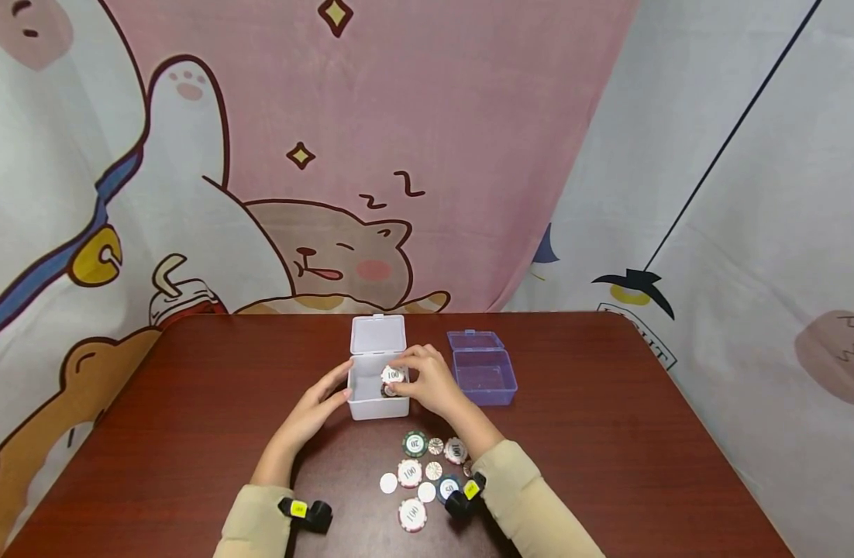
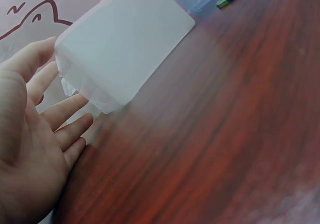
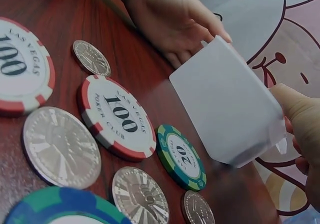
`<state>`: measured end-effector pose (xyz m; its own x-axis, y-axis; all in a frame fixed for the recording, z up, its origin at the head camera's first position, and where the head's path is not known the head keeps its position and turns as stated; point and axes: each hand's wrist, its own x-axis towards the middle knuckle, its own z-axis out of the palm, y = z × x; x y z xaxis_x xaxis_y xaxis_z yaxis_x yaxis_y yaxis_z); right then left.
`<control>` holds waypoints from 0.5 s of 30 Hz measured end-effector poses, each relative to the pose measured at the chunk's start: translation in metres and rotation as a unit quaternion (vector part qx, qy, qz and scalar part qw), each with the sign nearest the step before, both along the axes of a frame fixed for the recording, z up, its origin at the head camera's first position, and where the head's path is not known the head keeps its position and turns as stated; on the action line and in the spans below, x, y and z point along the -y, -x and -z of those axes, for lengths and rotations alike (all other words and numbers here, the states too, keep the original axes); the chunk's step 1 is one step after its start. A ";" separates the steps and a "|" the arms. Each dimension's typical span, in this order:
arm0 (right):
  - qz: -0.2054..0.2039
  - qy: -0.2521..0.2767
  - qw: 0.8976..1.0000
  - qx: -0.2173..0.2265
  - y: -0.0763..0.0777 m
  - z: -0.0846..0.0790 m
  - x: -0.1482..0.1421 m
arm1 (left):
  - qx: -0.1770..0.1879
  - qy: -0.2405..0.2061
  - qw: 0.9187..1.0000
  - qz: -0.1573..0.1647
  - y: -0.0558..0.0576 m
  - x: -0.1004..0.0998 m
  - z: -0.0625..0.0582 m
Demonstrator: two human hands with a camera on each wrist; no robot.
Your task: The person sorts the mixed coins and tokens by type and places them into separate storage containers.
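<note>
My right hand (image 1: 432, 381) reaches over the right wall of a white lidded box (image 1: 378, 409) and pinches a white-and-red 100 poker chip (image 1: 393, 374) between thumb and fingers. Just below that chip, a dark chip (image 1: 388, 391) shows inside the box. The lid (image 1: 378, 335) stands back, raised. My left hand (image 1: 311, 409) is at the box's left side, its fingers extended and touching the wall. In the left wrist view, thumb and fingertips of the left hand (image 2: 37, 119) meet the box's end. The box hides the held chip from the right wrist view.
Right of the white box stands a translucent purple box (image 1: 484, 397), lid raised. In front lie several chips and coins, among them a green 20 chip (image 1: 415, 443), a red-edged 100 chip (image 1: 412, 514), a blue chip (image 1: 449, 488) and a silver coin (image 1: 426, 492). Behind the table (image 1: 190, 434) hangs a printed cloth.
</note>
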<state>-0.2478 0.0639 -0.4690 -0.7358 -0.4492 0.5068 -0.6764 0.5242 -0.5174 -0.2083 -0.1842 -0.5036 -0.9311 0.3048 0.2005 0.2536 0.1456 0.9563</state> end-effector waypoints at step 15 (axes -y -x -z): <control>0.008 -0.011 1.000 0.018 0.002 0.000 0.002 | 0.011 -0.010 1.000 0.008 0.001 0.002 0.000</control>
<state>-0.2497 0.0623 -0.4688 -0.7600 -0.4490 0.4698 -0.6496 0.5462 -0.5288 -0.2092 -0.1866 -0.5036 -0.9305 0.3157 0.1856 0.2342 0.1234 0.9643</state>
